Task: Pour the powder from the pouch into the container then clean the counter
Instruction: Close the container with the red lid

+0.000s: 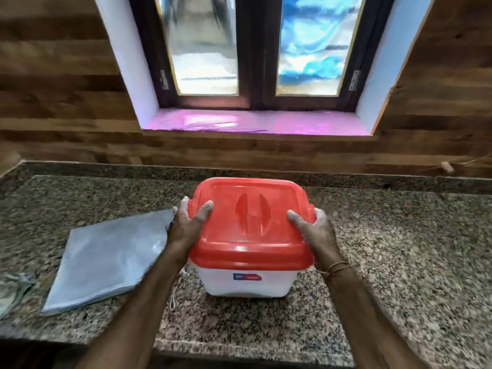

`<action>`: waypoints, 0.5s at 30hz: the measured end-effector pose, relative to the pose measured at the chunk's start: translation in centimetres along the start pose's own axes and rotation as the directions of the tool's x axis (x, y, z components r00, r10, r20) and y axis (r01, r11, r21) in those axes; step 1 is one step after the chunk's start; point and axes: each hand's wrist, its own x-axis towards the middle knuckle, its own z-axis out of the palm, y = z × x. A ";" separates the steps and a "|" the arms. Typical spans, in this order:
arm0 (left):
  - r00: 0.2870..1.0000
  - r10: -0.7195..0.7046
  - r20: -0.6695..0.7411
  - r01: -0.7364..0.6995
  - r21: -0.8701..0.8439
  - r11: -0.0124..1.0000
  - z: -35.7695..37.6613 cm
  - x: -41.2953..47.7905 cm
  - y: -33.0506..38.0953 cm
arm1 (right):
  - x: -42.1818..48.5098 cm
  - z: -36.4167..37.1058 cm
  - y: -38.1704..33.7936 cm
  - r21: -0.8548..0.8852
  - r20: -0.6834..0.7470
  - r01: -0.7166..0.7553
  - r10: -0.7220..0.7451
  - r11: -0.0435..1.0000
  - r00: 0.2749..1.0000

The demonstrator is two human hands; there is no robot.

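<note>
A white plastic container (246,284) with a red lid (250,222) stands on the speckled granite counter (399,249), right in front of me. My left hand (189,225) grips the lid's left edge, thumb on top. On the lid's right edge sits my right hand (316,233), thumb on top too. White powder dusts the fingers of both hands. A flat silver-grey pouch (106,259) lies on the counter to the left of the container, partly behind my left forearm.
A crumpled cloth (12,291) lies at the far left edge beside the pouch. A thin white cord (174,296) lies by the container's left base. The wood-panelled wall and a window (255,62) rise behind the counter. The counter's front edge runs below my forearms.
</note>
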 end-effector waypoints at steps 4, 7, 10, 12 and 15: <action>0.996 -0.044 0.079 0.045 -0.013 0.999 0.0 1.6 -0.8 | 0.6 1.0 1.5 -0.245 -0.069 0.004 -0.021 0.970 0.997; 0.986 -0.087 0.141 0.102 -0.098 0.990 0.1 2.3 -1.3 | 0.6 1.3 1.0 -0.344 -0.089 -0.021 -0.010 0.939 0.996; 0.975 -0.140 0.175 0.170 -0.172 0.970 0.0 3.0 -2.0 | 0.3 1.4 0.5 -0.278 -0.068 -0.065 0.048 0.958 0.997; 0.969 -0.184 0.163 0.213 -0.188 0.959 0.6 5.1 -4.6 | -0.1 1.6 0.4 -0.234 -0.090 -0.100 0.081 0.967 0.993; 0.990 -0.141 -0.017 0.140 -0.064 0.988 -0.3 2.6 -3.0 | -0.9 2.4 0.6 -0.467 -0.320 -0.093 -0.070 0.880 0.945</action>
